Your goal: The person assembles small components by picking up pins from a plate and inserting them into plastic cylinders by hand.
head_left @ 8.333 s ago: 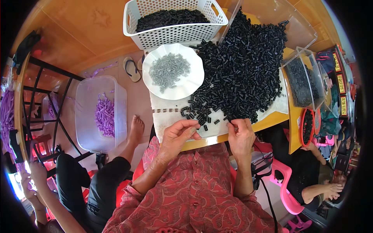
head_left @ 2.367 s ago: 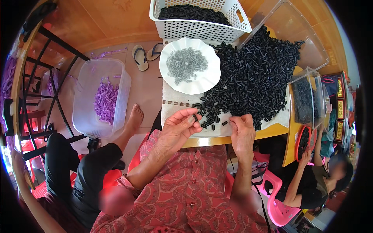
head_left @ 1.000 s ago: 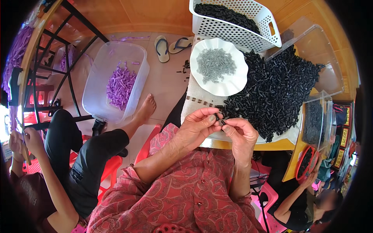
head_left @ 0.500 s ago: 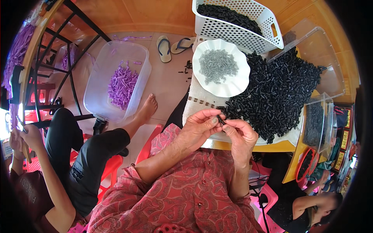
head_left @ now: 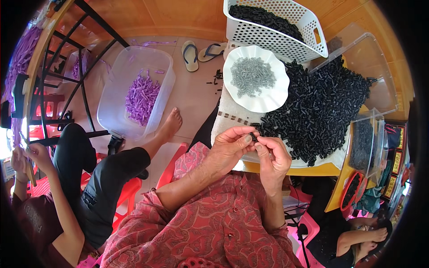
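Thumb and fingers of my left hand [head_left: 233,145] pinch a small black cylindrical piece [head_left: 253,137] over the table's near edge. From the other side my right hand [head_left: 273,154] closes on the same piece, its fingertips meeting the left ones. Just beyond my hands a large heap of small black pieces [head_left: 319,107] spreads over a whitish towel [head_left: 228,118]. A white scalloped plate [head_left: 278,100] stands on the towel, left of the heap. On it lies a pile of small clear pieces [head_left: 252,77]. My fingertips partly hide the held piece.
A perforated white basket [head_left: 272,42] of black pieces stands at the back. Clear bins [head_left: 368,138] are on the right, near a red-rimmed tray [head_left: 353,192]. A translucent tub [head_left: 165,71] with purple pieces sits on the floor left. Co-workers [head_left: 67,214] sit on both sides.
My right hand has shifted slightly left, and the held piece has turned a little between my fingers. The co-worker at the lower right has moved arms and head.
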Demonstrator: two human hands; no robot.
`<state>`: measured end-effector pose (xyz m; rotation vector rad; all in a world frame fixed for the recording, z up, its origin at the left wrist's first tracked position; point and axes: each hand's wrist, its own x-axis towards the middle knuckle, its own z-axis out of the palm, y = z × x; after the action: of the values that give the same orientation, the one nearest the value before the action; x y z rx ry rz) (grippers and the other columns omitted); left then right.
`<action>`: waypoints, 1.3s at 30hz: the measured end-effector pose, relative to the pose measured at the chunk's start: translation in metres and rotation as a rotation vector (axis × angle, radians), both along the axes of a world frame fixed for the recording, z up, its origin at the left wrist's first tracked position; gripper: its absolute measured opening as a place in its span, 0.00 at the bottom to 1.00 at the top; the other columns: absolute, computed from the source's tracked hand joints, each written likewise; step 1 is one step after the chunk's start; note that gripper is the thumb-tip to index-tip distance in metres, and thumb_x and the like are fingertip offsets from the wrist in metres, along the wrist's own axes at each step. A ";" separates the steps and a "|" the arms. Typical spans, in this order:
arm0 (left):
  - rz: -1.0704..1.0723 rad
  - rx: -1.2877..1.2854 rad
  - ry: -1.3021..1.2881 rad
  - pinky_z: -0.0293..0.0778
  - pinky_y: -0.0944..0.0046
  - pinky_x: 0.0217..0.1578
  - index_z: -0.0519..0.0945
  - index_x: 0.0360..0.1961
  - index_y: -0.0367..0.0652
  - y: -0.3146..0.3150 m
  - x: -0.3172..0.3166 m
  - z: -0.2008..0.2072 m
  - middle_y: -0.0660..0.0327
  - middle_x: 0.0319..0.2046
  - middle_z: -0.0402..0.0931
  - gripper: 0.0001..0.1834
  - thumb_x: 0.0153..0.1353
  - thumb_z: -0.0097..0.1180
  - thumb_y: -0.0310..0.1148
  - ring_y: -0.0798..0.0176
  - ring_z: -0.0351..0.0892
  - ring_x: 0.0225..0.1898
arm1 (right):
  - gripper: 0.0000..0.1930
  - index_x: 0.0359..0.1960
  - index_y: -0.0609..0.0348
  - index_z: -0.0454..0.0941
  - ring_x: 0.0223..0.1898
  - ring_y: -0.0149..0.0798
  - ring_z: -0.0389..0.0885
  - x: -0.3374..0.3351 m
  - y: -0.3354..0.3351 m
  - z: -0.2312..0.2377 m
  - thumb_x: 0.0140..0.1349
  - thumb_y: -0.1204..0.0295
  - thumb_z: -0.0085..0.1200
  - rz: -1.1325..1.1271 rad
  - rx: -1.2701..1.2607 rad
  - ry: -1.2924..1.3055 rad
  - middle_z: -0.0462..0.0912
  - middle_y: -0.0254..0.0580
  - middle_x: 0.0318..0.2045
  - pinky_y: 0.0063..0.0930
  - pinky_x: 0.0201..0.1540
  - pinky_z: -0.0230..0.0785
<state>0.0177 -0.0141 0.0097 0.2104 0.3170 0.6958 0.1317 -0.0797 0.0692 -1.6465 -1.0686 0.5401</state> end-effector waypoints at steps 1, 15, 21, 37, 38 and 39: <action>0.006 0.000 0.000 0.76 0.62 0.49 0.78 0.50 0.40 0.000 0.000 0.001 0.58 0.46 0.78 0.13 0.65 0.52 0.23 0.65 0.77 0.46 | 0.05 0.36 0.66 0.79 0.31 0.31 0.79 -0.001 0.000 -0.002 0.58 0.83 0.59 -0.002 0.016 -0.085 0.80 0.43 0.33 0.20 0.33 0.72; 0.047 0.039 0.060 0.76 0.63 0.49 0.78 0.49 0.38 -0.003 0.000 0.003 0.57 0.45 0.78 0.12 0.65 0.52 0.22 0.65 0.78 0.46 | 0.05 0.36 0.65 0.77 0.26 0.31 0.78 -0.007 0.001 -0.006 0.58 0.82 0.59 -0.025 0.052 -0.223 0.79 0.44 0.32 0.23 0.27 0.71; 0.068 0.098 0.123 0.78 0.65 0.48 0.79 0.47 0.37 -0.004 0.001 0.001 0.56 0.43 0.80 0.11 0.64 0.52 0.21 0.65 0.79 0.43 | 0.05 0.35 0.64 0.78 0.25 0.31 0.78 -0.006 0.000 -0.004 0.57 0.81 0.60 -0.027 0.014 -0.210 0.80 0.43 0.30 0.22 0.27 0.71; 0.039 0.100 0.056 0.75 0.61 0.46 0.78 0.49 0.37 0.003 -0.003 -0.006 0.55 0.42 0.80 0.12 0.64 0.53 0.23 0.64 0.78 0.43 | 0.09 0.33 0.65 0.79 0.28 0.28 0.79 0.006 0.010 0.005 0.51 0.82 0.65 0.056 -0.024 -0.031 0.80 0.39 0.30 0.19 0.30 0.71; 0.044 0.075 0.047 0.75 0.64 0.44 0.78 0.49 0.35 0.003 -0.003 -0.005 0.56 0.41 0.80 0.12 0.65 0.53 0.23 0.65 0.78 0.41 | 0.09 0.33 0.65 0.79 0.28 0.28 0.79 0.006 0.010 0.004 0.51 0.82 0.65 0.058 -0.025 -0.031 0.80 0.39 0.30 0.19 0.30 0.71; 0.046 0.074 0.047 0.75 0.64 0.44 0.78 0.49 0.35 0.003 -0.003 -0.006 0.56 0.41 0.80 0.12 0.65 0.53 0.23 0.65 0.78 0.41 | 0.10 0.35 0.65 0.79 0.29 0.28 0.79 0.006 0.010 0.003 0.50 0.83 0.65 0.062 -0.006 -0.046 0.80 0.40 0.31 0.19 0.30 0.71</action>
<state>0.0146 -0.0109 0.0040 0.2912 0.3418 0.7501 0.1377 -0.0695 0.0721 -1.6422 -1.1563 0.5491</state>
